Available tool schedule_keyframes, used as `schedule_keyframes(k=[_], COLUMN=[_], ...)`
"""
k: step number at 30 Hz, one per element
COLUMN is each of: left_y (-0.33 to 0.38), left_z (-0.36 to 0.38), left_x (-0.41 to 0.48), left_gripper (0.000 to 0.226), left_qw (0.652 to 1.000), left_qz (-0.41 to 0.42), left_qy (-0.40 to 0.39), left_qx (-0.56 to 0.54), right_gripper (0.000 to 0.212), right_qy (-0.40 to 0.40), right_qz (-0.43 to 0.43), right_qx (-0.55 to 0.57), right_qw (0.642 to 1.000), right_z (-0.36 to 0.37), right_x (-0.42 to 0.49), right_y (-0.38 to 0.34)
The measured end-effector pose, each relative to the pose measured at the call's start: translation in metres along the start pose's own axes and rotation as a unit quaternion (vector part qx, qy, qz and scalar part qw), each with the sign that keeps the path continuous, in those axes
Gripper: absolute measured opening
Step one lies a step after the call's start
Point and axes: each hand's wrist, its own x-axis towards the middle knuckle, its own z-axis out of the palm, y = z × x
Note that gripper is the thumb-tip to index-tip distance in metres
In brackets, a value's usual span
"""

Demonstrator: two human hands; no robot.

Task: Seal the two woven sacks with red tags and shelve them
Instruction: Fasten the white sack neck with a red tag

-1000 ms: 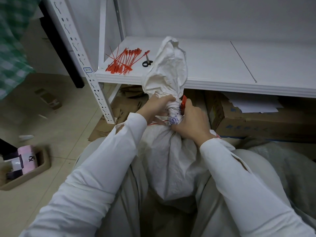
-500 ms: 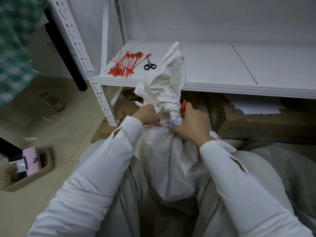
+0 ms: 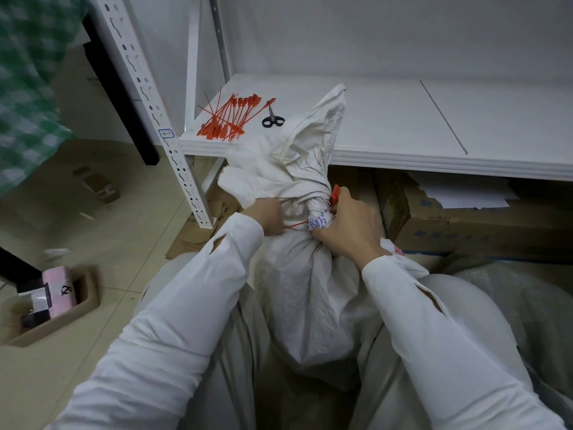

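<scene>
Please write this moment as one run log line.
phase: sealing sack | left hand: pinches red tag strap | right hand: grips sack neck | spare tags, scissors: on shelf

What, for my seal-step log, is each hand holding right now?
Left hand: closed, pinching the tail of the red tag.
Right hand: closed round the neck of the woven sack.

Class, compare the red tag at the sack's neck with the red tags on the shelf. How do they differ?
The sack's tag is one; the shelf tags are many. The sack's tag is taut in the left hand; the shelf tags lie loose, untouched. Both are red.
</scene>
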Motion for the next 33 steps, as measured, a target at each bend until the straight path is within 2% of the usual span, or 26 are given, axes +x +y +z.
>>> schedule_keyframes(k=[4, 7, 10, 12, 14, 16, 18, 20, 26, 33], left_y=[0.002, 0.002, 0.006, 0.011, 0.016, 0.018, 0.019, 0.022, 0.031, 0.032], left_z=[-0.001, -0.003, -0.006, -0.011, -0.015, -0.016, -0.015, -0.014, -0.011, -0.005], left_x=[0.000, 0.003, 0.001, -0.002, -0.002, 0.001, 0.003, 0.004, -0.004, -0.003], left_gripper=[0.025, 0.017, 0.027, 0.028, 0.029, 0.044, 0.060, 0.065, 0.056, 0.047], left_qw=[1.000, 0.999, 0.987, 0.958, 0.913, 0.873, 0.851, 0.835, 0.746, 0.698], left_qz=[0.013, 0.042, 0.056, 0.048, 0.014, -0.025, -0.047, -0.061, -0.103, -0.123], left_qy=[-0.001, 0.013, 0.022, 0.029, 0.023, 0.011, 0.004, -0.001, -0.069, -0.036], left_qx=[0.026, 0.001, -0.151, -0.281, -0.406, -0.486, -0.523, -0.547, -0.654, -0.704], right_gripper=[0.056, 0.055, 0.055, 0.056, 0.057, 0.058, 0.059, 0.060, 0.062, 0.068], right_qy=[-0.002, -0.001, 0.000, -0.002, -0.003, -0.001, 0.002, 0.006, 0.005, 0.017], right_qz=[0.002, 0.007, 0.011, 0.011, 0.011, 0.009, 0.006, 0.004, 0.014, 0.027], right_qx=[-0.006, -0.002, -0.001, 0.001, 0.004, 0.008, 0.017, 0.027, 0.069, 0.123], right_qw=[1.000, 1.000, 1.000, 1.000, 1.000, 1.000, 1.000, 1.000, 0.998, 0.992], right_z=[-0.003, -0.003, -0.003, -0.004, -0.005, -0.004, -0.003, -0.002, -0.001, -0.002], right_x=[-0.001, -0.001, -0.001, -0.001, -0.002, -0.002, -0.002, -0.002, -0.004, -0.004], right_y=[-0.002, -0.002, -0.003, -0.004, -0.004, -0.005, -0.005, -0.005, -0.006, -0.007])
